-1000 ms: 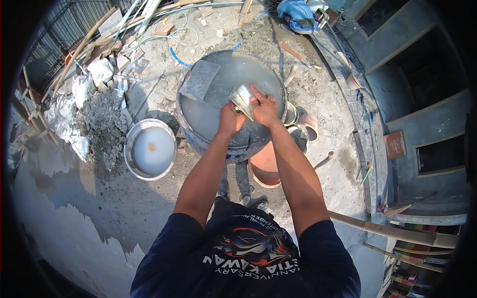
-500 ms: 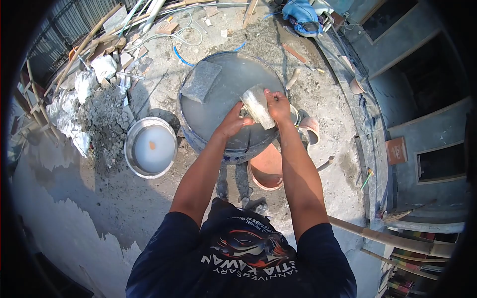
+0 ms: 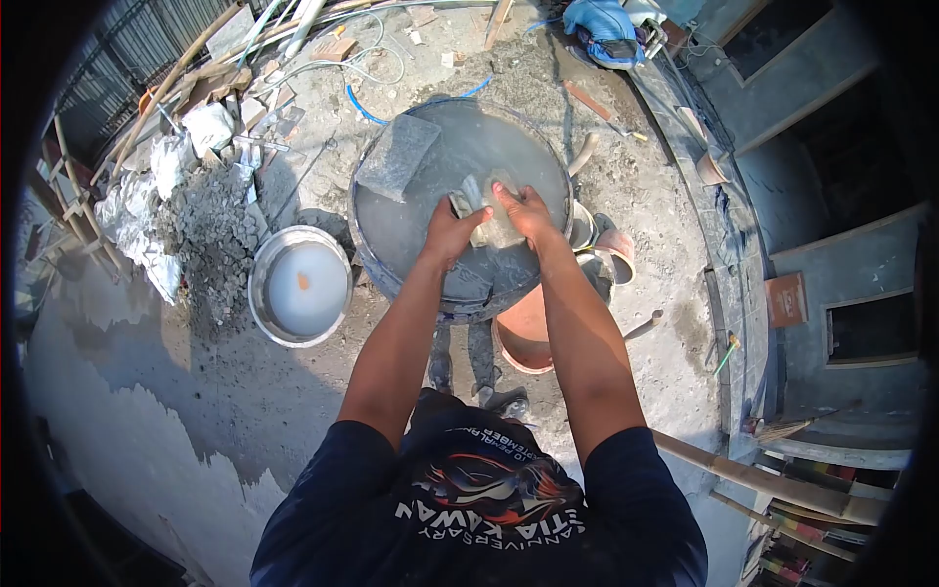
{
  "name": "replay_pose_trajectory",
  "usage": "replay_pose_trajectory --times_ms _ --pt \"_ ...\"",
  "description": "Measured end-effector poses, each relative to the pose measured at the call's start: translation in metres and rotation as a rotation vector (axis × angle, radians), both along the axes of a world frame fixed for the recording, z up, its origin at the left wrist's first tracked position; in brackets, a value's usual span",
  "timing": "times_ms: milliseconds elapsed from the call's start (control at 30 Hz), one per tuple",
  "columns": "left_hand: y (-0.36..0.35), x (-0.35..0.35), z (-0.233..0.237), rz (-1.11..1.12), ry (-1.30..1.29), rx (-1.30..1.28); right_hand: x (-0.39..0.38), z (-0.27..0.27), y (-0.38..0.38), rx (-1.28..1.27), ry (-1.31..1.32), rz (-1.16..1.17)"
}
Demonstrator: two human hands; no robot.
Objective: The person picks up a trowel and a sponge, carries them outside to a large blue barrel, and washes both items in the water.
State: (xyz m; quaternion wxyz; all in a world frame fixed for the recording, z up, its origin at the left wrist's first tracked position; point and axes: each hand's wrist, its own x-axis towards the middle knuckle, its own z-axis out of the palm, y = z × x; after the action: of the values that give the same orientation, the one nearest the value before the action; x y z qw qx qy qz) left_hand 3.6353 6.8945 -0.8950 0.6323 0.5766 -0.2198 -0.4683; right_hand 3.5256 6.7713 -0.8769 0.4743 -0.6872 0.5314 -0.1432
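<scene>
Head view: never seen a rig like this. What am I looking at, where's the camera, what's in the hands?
There is no robot here. One camera, worn on a person's head, takes every picture, looking forward and down past the dark shirt.

The left hand and right hand are bare and hold a pale piece between them, at the cloudy liquid in a large round tub. What it is made of, I can't tell.

A grey slab sits at the tub's left side. On the ground to the left are a smaller basin of whitish liquid and a rubble heap; a reddish container is beside the tub, near the right forearm.
</scene>
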Motion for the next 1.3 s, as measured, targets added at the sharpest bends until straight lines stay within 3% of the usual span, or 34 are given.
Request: replay_pose_trajectory --times_ms 67,100,167,233,300,333,433,533,600,700,767,833,867,933,967,1100,1167,1200,1233,1267,1300 --pt "-0.006 -0.005 -0.006 0.215 -0.131 -0.097 0.007 -0.018 -0.007 -0.066 -0.027 -0.019" --pt "-0.01 -0.003 -0.01 0.221 -0.13 -0.097 0.009 -0.029 -0.012 -0.133 -0.053 -0.042" --pt "-0.018 0.005 -0.017 0.172 -0.259 -0.217 0.01 -0.036 -0.019 -0.21 -0.005 -0.01" --pt "-0.02 0.014 -0.012 0.09 -0.241 -0.15 0.013 -0.038 -0.02 -0.286 0.042 0.019" --pt "-0.019 0.021 0.006 0.004 -0.218 -0.084 0.013 -0.024 -0.011 -0.093 -0.262 0.026" --pt "-0.019 0.026 0.015 -0.018 -0.153 -0.025 0.014 -0.016 -0.004 -0.094 -0.259 0.024" --pt "-0.022 0.047 0.021 -0.085 -0.071 0.104 0.02 -0.005 0.012 -0.039 -0.041 0.014" --pt "-0.036 0.056 0.011 -0.091 -0.073 0.213 0.026 -0.006 0.011 -0.093 0.328 0.205" --pt "-0.043 0.06 -0.001 -0.048 -0.085 0.252 0.034 -0.015 -0.001 0.018 0.32 0.212" --pt "-0.041 0.05 0.024 -0.119 -0.093 0.287 0.044 -0.02 -0.009 0.145 0.278 0.246" --pt "-0.05 0.047 0.009 0.074 -0.165 0.271 0.046 -0.023 -0.003 0.165 0.248 0.271" --pt "-0.06 0.053 -0.025 0.128 -0.119 0.261 0.047 -0.031 0.016 -0.227 0.058 0.381" --pt "-0.062 0.056 -0.032 0.183 -0.079 0.249 0.044 -0.031 0.024 -0.224 0.069 0.381" --pt "-0.059 0.07 -0.04 0.1 -0.047 0.232 0.037 -0.029 0.04 -0.581 0.043 0.635" --pt "-0.059 0.076 -0.043 0.018 -0.028 0.213 0.032 -0.025 0.046 -0.576 0.045 0.635" --pt "-0.06 0.078 -0.047 0.044 -0.043 0.129 0.029 -0.005 0.041 -0.474 -0.054 0.718" --pt "-0.049 0.076 -0.005 -0.007 0.038 0.322 0.041 0.001 0.024 -0.407 -0.078 0.704" --pt "-0.054 0.072 -0.014 -0.008 0.037 0.322 0.049 0.005 0.014 -0.248 -0.01 0.584" --pt "-0.061 0.069 -0.033 0.067 0.055 0.163 0.057 0.006 0.006 -0.09 0.055 0.464" --pt "-0.063 0.064 -0.035 0.14 0.072 0.008 0.064 0.004 0.0 -0.085 0.049 0.463" --pt "-0.064 0.062 -0.038 0.138 0.068 0.015 0.071 -0.001 -0.004 -0.172 0.164 0.401"
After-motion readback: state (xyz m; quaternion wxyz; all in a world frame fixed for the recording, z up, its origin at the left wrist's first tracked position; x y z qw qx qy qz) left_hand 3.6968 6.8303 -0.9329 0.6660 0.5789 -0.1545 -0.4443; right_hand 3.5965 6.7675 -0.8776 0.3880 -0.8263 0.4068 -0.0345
